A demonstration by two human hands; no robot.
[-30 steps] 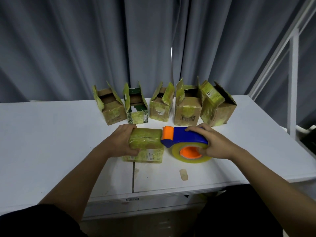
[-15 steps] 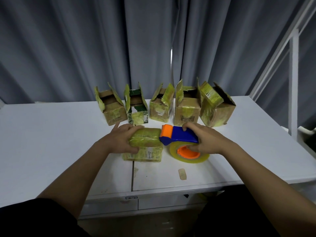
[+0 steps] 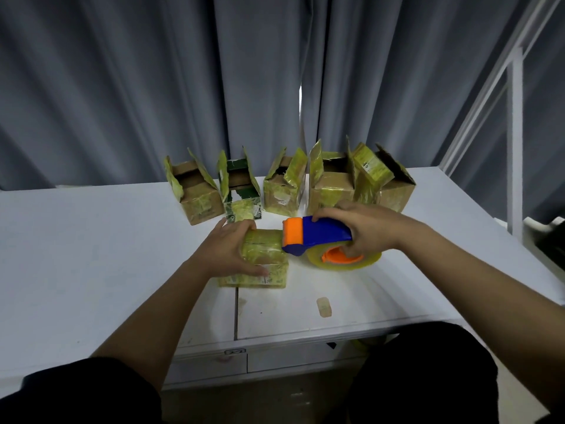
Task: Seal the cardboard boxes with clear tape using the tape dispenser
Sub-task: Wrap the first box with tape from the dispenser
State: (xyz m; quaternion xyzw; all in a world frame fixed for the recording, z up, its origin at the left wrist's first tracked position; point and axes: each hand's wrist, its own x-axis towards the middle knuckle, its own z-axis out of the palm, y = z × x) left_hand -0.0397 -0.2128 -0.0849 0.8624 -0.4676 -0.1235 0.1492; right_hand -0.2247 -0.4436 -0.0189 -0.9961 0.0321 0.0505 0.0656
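A closed cardboard box [image 3: 266,255], shiny with clear tape, lies near the middle of the white table [image 3: 76,255]. My left hand [image 3: 227,250] grips its left side, thumb along the front face and fingers over the top. My right hand [image 3: 363,231] holds the blue and orange tape dispenser [image 3: 318,235] by its blue handle. The dispenser's orange head sits at the box's top right edge, and its clear tape roll [image 3: 345,261] hangs just above the table.
Several open cardboard boxes [image 3: 331,185] with raised flaps stand in a row at the back of the table, in front of a grey curtain [image 3: 153,87]. A small scrap of tape [image 3: 324,306] lies near the front edge. A white frame [image 3: 516,133] rises at the right.
My right hand has moved the dispenser left and up, from beside the box onto its top right edge. My left hand has stayed on the box.
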